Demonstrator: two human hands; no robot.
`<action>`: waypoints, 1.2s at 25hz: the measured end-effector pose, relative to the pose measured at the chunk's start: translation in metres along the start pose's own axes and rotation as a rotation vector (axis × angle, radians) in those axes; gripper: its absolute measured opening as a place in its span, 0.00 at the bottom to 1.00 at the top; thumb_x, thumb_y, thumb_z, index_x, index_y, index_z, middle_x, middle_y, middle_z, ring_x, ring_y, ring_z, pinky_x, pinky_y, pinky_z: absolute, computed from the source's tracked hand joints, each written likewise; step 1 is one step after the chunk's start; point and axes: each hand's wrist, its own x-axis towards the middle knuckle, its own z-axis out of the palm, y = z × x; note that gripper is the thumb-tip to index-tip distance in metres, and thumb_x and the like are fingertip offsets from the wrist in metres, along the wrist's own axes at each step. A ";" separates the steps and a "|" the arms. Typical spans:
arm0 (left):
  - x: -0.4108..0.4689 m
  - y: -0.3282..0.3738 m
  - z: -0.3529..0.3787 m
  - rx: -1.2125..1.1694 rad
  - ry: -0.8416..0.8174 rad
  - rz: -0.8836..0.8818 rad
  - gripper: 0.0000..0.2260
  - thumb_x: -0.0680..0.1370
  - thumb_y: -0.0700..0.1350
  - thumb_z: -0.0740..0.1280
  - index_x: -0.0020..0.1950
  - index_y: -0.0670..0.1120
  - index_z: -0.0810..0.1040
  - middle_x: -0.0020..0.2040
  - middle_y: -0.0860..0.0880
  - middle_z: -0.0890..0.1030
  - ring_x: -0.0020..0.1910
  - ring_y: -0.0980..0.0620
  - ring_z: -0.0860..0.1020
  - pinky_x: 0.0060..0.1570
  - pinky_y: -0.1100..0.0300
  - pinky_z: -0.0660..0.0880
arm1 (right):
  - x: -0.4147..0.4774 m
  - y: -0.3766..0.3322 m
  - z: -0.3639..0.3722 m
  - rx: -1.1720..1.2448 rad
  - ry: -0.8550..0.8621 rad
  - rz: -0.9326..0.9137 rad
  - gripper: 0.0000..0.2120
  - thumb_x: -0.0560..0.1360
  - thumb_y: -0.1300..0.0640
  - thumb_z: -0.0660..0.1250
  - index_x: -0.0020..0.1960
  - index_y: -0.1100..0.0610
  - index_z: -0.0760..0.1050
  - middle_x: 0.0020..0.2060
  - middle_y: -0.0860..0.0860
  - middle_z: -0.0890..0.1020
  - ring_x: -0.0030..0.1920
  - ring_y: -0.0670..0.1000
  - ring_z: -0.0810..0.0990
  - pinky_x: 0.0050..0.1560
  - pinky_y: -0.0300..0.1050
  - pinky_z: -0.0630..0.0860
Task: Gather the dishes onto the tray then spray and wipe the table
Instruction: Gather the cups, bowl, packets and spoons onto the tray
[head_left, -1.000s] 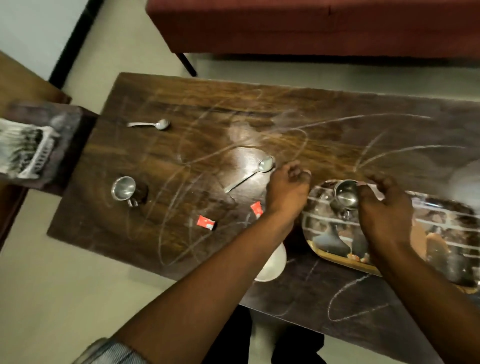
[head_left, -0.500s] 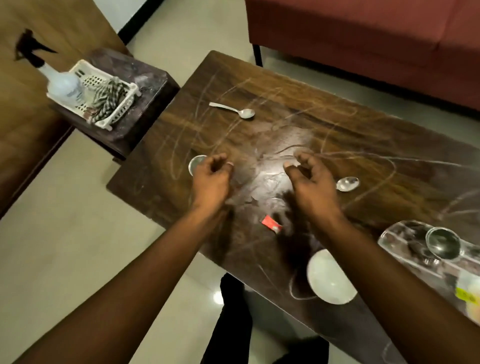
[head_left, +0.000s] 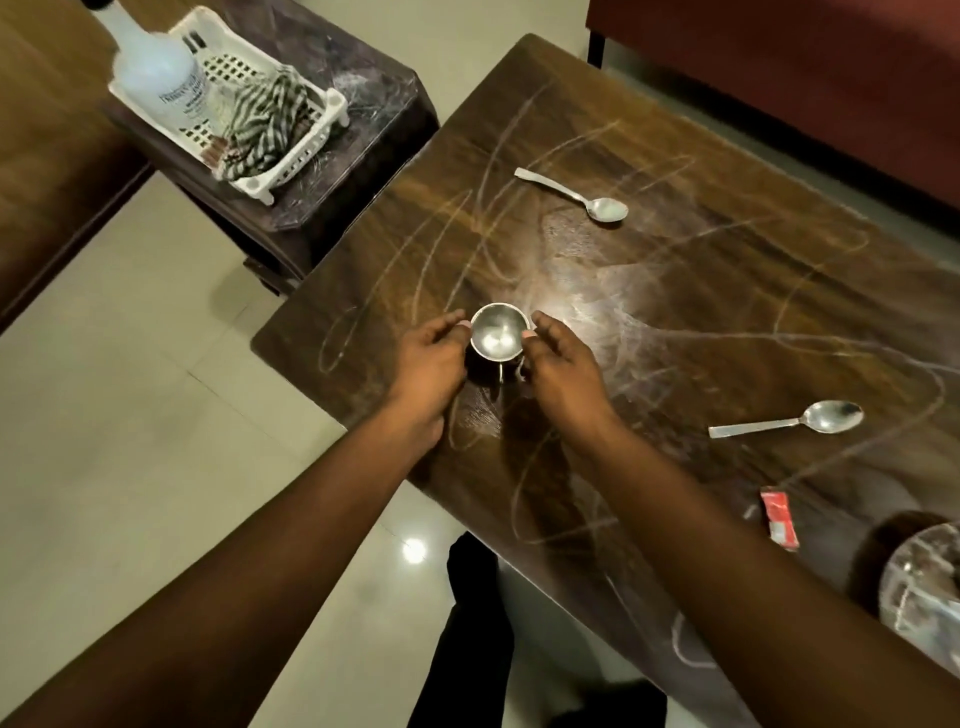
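Gathering is only partly done, by the look of it. A small, round steel cup (head_left: 498, 335) stands on the dark wooden table (head_left: 675, 291) just left of the frame's centre. Two steel teaspoons lie loose, the far spoon (head_left: 576, 195) above centre and the near spoon (head_left: 789, 423) at the right. A red paper sachet (head_left: 777, 517) sits lower right, beside a round pale dish (head_left: 924, 587) cut by the frame edge (I cannot make out the tray itself). Pale chalky scribbles loop all over the glossy wood grain, so spraying and wiping seem yet to begin.

The left hand (head_left: 431, 358) and right hand (head_left: 561, 364) flank the cup, fingers curled inward with fingertips meeting its rim on either side; whether it is lifted I cannot tell. Its polished bowl shines, with a thin loop handle pointing towards the person.

Upper left, on a dark side table (head_left: 374, 93), a white slotted plastic basket (head_left: 311, 150) holds a frosted spray bottle (head_left: 156, 73) and a crumpled striped cloth (head_left: 265, 124), both untouched.
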 end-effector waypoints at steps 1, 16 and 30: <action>0.002 -0.003 0.004 -0.016 -0.014 -0.018 0.13 0.84 0.39 0.66 0.69 0.42 0.81 0.53 0.47 0.87 0.45 0.56 0.84 0.40 0.68 0.81 | 0.005 0.005 0.002 0.012 -0.003 -0.009 0.13 0.81 0.49 0.62 0.55 0.33 0.82 0.58 0.47 0.87 0.62 0.53 0.84 0.69 0.63 0.78; -0.075 0.020 0.123 0.019 -0.281 0.112 0.13 0.83 0.36 0.67 0.66 0.40 0.83 0.58 0.39 0.88 0.52 0.47 0.86 0.42 0.61 0.82 | -0.042 -0.002 -0.129 0.261 0.303 -0.190 0.21 0.78 0.47 0.66 0.70 0.46 0.82 0.61 0.44 0.87 0.64 0.49 0.85 0.70 0.59 0.78; -0.309 -0.121 0.369 0.210 -0.665 0.201 0.11 0.80 0.36 0.72 0.61 0.37 0.85 0.54 0.40 0.89 0.48 0.48 0.87 0.53 0.55 0.84 | -0.226 0.117 -0.426 0.383 0.788 -0.147 0.11 0.85 0.55 0.66 0.62 0.54 0.86 0.47 0.50 0.90 0.46 0.49 0.87 0.45 0.44 0.82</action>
